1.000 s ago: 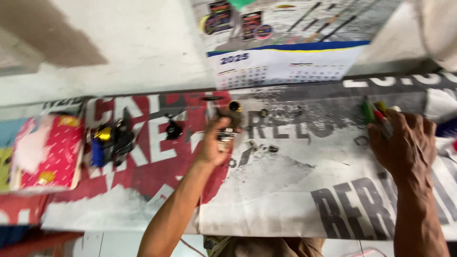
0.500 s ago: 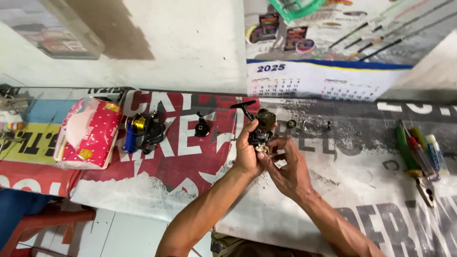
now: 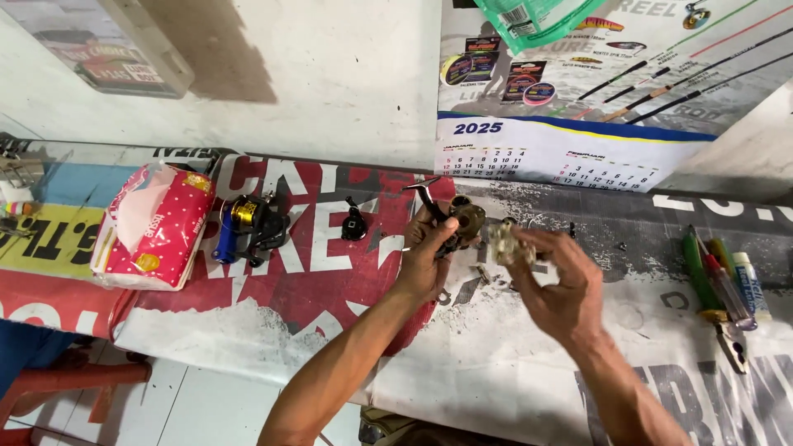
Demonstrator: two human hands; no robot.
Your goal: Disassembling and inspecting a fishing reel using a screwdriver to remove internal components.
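My left hand (image 3: 425, 256) grips a dark fishing reel body (image 3: 461, 223) with a bent metal handle, held just above the printed banner covering the table (image 3: 330, 281). My right hand (image 3: 557, 285) holds a small pale, gear-like reel part (image 3: 505, 244) right beside the reel, a finger's width from it. Small loose screws and bits (image 3: 483, 272) lie on the banner under my hands.
A black, gold and blue spinning reel (image 3: 248, 227) and a small black knob (image 3: 353, 225) lie left of my hands. A pink tissue pack (image 3: 153, 227) sits further left. Screwdrivers, pliers and a tube (image 3: 723, 281) lie at the right. A calendar poster (image 3: 570, 157) hangs on the wall.
My right hand came in from the tools at the right, met the reel, and now has drawn the pale part a little away from it. The view has shifted left.
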